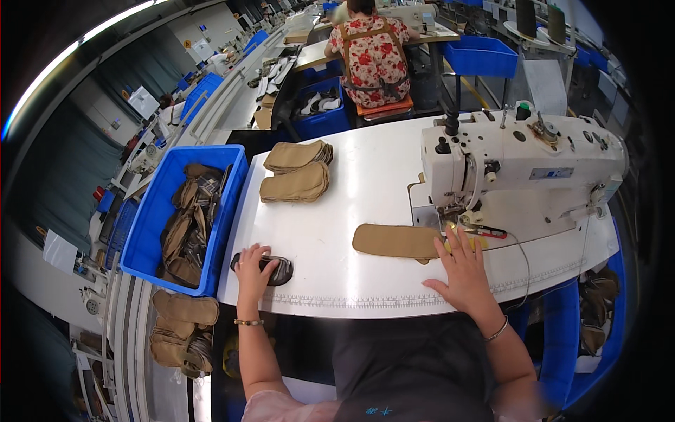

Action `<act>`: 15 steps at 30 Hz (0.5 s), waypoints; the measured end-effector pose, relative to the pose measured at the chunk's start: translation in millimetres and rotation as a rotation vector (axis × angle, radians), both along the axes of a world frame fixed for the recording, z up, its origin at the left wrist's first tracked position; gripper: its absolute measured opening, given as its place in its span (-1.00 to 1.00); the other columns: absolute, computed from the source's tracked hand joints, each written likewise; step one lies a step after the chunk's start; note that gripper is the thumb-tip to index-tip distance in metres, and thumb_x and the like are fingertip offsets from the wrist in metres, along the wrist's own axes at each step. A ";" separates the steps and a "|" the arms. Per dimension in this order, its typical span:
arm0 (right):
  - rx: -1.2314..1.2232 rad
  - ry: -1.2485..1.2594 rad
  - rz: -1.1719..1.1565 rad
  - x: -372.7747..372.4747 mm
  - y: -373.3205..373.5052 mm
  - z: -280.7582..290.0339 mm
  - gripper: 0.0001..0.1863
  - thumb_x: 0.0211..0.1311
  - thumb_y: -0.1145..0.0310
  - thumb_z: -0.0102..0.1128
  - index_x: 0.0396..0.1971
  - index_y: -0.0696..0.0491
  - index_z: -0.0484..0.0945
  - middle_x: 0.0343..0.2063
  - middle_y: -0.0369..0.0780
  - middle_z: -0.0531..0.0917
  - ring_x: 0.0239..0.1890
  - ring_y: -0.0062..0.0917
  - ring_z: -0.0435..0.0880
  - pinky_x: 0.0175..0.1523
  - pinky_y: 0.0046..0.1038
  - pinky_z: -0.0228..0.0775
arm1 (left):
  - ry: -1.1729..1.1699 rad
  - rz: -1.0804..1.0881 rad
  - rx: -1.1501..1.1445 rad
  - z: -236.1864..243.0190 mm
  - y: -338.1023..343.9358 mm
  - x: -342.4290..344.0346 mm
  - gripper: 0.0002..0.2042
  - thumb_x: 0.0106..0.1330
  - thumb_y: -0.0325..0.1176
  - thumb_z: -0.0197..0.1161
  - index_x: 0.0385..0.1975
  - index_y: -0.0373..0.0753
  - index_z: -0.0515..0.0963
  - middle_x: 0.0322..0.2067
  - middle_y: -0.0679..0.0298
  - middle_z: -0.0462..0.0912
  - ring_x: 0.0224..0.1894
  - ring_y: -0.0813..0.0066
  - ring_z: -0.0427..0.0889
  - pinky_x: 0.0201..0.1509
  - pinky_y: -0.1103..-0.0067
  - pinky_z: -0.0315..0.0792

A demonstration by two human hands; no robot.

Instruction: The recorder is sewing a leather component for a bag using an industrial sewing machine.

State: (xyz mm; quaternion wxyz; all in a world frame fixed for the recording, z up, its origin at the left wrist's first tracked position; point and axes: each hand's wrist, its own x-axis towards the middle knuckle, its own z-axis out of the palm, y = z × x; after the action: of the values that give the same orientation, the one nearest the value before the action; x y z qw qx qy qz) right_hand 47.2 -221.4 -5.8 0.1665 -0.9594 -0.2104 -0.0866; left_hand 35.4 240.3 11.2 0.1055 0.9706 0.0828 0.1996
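Note:
My left hand grips a small dark oblong item lying near the left edge of the white sewing table. My right hand is open, fingers spread, its fingertips at the right end of a tan oblong fabric piece. That piece lies just left of the needle area of the white sewing machine. A red-handled tool lies by my right fingertips. Two stacks of similar tan pieces rest toward the table's back left.
A blue crate of dark and tan pieces adjoins the table's left side, with more tan pieces below it. Another blue bin is at lower right. Ahead, a person in a floral top sits facing away, beside blue bins.

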 end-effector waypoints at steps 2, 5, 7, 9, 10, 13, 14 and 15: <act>0.011 -0.018 -0.005 -1.7 -0.7 1.2 -0.10 0.14 -0.20 0.28 0.35 0.09 0.33 0.43 0.02 0.17 0.51 -0.09 0.00 0.47 0.12 -0.16 | 0.030 -0.044 -0.060 -9.2 4.7 1.8 -0.70 0.17 -0.25 0.43 -0.13 -0.18 0.63 0.11 0.12 0.57 0.23 0.06 0.45 0.33 0.00 0.14; 0.039 -0.059 -0.019 -2.7 -3.9 -1.2 -0.13 0.12 -0.18 0.31 0.32 0.10 0.37 0.41 0.03 0.21 0.49 -0.08 0.05 0.45 0.12 -0.11 | 0.050 -0.039 -0.057 -5.3 -16.8 6.4 -0.80 0.19 -0.27 0.41 -0.30 -0.19 0.58 -0.08 0.20 0.62 0.05 0.14 0.53 0.27 0.06 0.19; 0.057 -0.098 -0.017 -2.2 -4.4 -2.6 -0.14 0.11 -0.16 0.33 0.30 0.11 0.39 0.39 0.04 0.22 0.48 -0.07 0.08 0.45 0.12 -0.09 | 0.112 -0.002 0.144 -4.3 -29.1 7.8 -0.78 0.25 -0.19 0.36 -0.37 -0.19 0.54 -0.25 0.27 0.60 -0.07 0.20 0.55 0.31 -0.04 0.11; 0.112 -0.175 -0.001 -3.1 -5.7 -2.9 -0.21 0.12 -0.08 0.36 0.25 0.13 0.44 0.36 0.01 0.28 0.43 -0.07 0.17 0.43 0.09 -0.02 | 0.032 -0.079 0.231 -5.4 -42.7 8.2 -0.78 0.28 -0.22 0.32 -0.40 -0.22 0.50 -0.35 0.21 0.58 -0.17 0.14 0.55 0.16 0.06 0.28; 0.109 -0.180 -0.001 -3.9 -6.5 0.3 -0.21 0.12 -0.08 0.36 0.25 0.13 0.44 0.36 0.01 0.28 0.43 -0.07 0.17 0.43 0.09 -0.02 | 0.038 -0.130 0.159 -6.6 -49.4 9.3 -0.79 0.29 -0.24 0.31 -0.40 -0.23 0.48 -0.36 0.17 0.57 -0.19 0.11 0.54 0.05 0.12 0.33; 0.145 -0.367 0.059 -9.3 -7.4 7.8 -0.38 0.16 0.05 0.37 0.12 0.14 0.54 0.19 -0.03 0.51 0.24 -0.15 0.46 0.29 -0.09 0.27 | -0.086 -0.329 0.038 -3.6 -88.3 4.1 -0.80 0.30 -0.31 0.29 -0.38 -0.27 0.43 -0.40 0.08 0.55 -0.29 0.02 0.55 -0.23 0.25 0.43; 0.340 -0.262 0.100 -16.1 -3.7 7.8 -0.51 0.20 0.13 0.34 0.02 0.15 0.58 0.04 -0.05 0.60 0.08 -0.18 0.56 0.17 -0.18 0.38 | -0.069 -0.346 -0.011 -1.2 -105.7 -2.6 -0.80 0.28 -0.33 0.31 -0.38 -0.27 0.44 -0.41 0.09 0.55 -0.32 0.02 0.56 -0.28 0.26 0.44; 0.537 -0.155 0.143 -22.7 1.0 7.9 -0.62 0.25 0.20 0.32 -0.08 0.17 0.63 -0.11 -0.07 0.69 -0.07 -0.22 0.66 0.05 -0.28 0.48 | -0.051 -0.362 -0.057 6.7 -126.3 -11.7 -0.81 0.27 -0.36 0.33 -0.37 -0.27 0.44 -0.41 0.10 0.55 -0.36 0.03 0.58 -0.33 0.27 0.45</act>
State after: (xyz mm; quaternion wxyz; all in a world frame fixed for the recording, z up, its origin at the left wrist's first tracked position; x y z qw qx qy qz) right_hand 24.5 -220.5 2.1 0.4037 -0.8544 -0.2589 -0.2003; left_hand 23.7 114.0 17.9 0.1694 0.9609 -0.0902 0.1996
